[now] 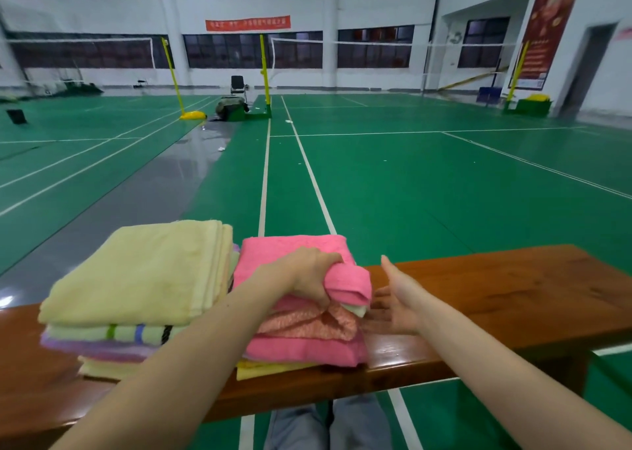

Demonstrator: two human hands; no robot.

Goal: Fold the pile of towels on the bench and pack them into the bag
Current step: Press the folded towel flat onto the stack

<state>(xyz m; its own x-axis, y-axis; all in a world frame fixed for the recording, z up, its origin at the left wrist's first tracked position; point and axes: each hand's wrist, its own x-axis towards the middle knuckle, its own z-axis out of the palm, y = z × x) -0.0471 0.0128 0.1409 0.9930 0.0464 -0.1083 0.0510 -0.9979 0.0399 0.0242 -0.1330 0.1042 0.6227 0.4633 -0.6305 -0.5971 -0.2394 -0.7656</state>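
The left hand (pixel 314 275) reaches across from the left and clamps down on the near right corner of the pink towel (pixel 294 254). The fingers curl over the top and the thumb tucks underneath, so a thick fold of cloth is bunched in the grip. This towel lies on top of the right-hand stack, above a salmon patterned towel (pixel 307 323), a second pink layer (pixel 301 350) and a pale yellow towel (pixel 266 369) at the bottom.

The right hand (pixel 396 302) holds nothing. Its fingers are straight and spread, the thumb points up, and the palm faces the right side of that stack. The fingertips lie just beside the towels' folded edges, but blur hides whether they touch.

Both stacks sit on the wooden bench (pixel 496 285), pressed against each other. The left stack is topped by a large cream towel (pixel 143 271), with a striped towel (pixel 136 333) and a purple towel (pixel 95 347) under it. The bench to the right of the hands shows bare polished wood. Green court flooring (pixel 410 193) stretches beyond, and the person's jeans (pixel 328 425) show below the bench edge.
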